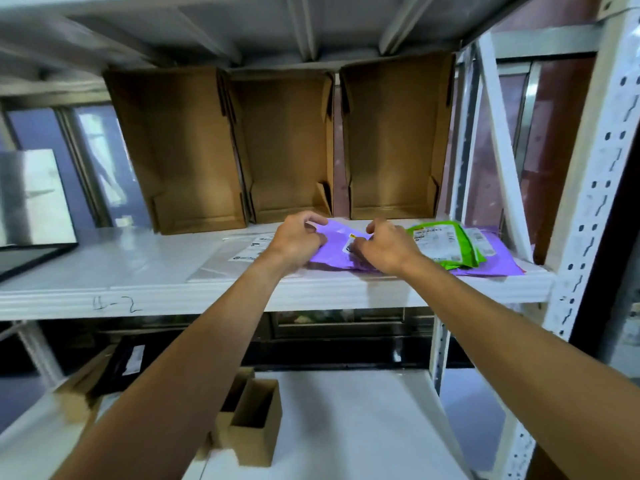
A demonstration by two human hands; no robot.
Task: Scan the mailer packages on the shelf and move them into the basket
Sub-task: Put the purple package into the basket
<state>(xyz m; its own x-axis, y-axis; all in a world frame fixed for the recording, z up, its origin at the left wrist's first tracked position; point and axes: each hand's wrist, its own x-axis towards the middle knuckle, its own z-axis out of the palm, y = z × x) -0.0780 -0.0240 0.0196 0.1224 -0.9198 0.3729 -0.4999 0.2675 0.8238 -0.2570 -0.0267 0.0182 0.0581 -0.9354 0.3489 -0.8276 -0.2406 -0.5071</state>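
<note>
Both hands reach up onto the white shelf (138, 268). The left hand (298, 241) and the right hand (388, 247) pinch a purple mailer (334, 249) that lies between them. A clear mailer (235, 258) lies left of the left hand. A green mailer (446, 245) lies right of the right hand. Three brown boxes (284, 147) stand behind the hands.
</note>
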